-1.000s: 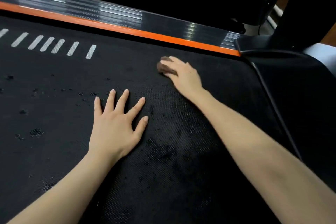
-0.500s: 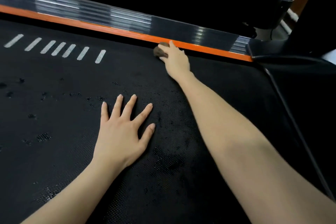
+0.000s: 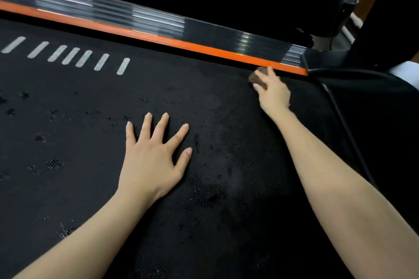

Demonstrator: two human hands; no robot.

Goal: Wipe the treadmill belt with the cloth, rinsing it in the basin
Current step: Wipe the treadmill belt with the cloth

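Head view, steeply down, near belt [image 3: 90, 142]

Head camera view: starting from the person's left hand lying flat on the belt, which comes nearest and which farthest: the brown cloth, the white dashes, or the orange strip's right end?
From the left hand:
1. White dashes, printed on the belt beyond the fingertips, slightly left.
2. Brown cloth, up to the right, under the right hand.
3. Orange strip's right end, at the belt's far right corner.

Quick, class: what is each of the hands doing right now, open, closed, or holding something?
Left hand: open, fingers spread, flat on the treadmill belt.
Right hand: closed on the brown cloth, pressed to the belt beside the orange strip.
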